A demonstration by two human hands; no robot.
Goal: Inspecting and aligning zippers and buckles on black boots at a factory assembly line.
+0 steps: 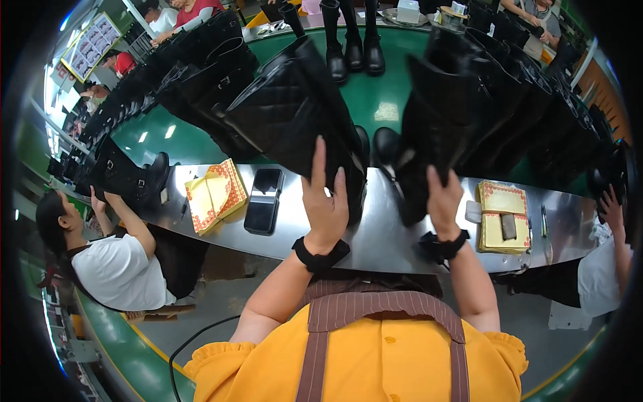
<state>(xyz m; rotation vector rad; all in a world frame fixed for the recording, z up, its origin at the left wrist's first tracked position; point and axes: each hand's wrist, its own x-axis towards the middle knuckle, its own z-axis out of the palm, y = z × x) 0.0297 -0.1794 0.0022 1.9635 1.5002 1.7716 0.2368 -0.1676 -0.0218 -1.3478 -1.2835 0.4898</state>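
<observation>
Two tall black boots stand before me over the metal table edge. My left hand point(326, 209) grips the left boot point(295, 110), which leans to the left; two fingers lie stretched along its shaft and the rest are partly hidden. With thumb and fingers closed on its lower shaft, my right hand point(444, 203) holds the right boot point(437, 114), whose upper part is slightly blurred. The rounded toe of a boot point(386, 143) shows between the two shafts. Both my wrists wear black bands.
Yellow paper stacks point(214, 197) point(504, 201) and a black phone-like device point(264, 201) lie on the metal edge point(382, 248). More black boots point(351, 50) stand on the green surface point(385, 87). Co-workers point(117, 261) point(606, 261) sit at both sides.
</observation>
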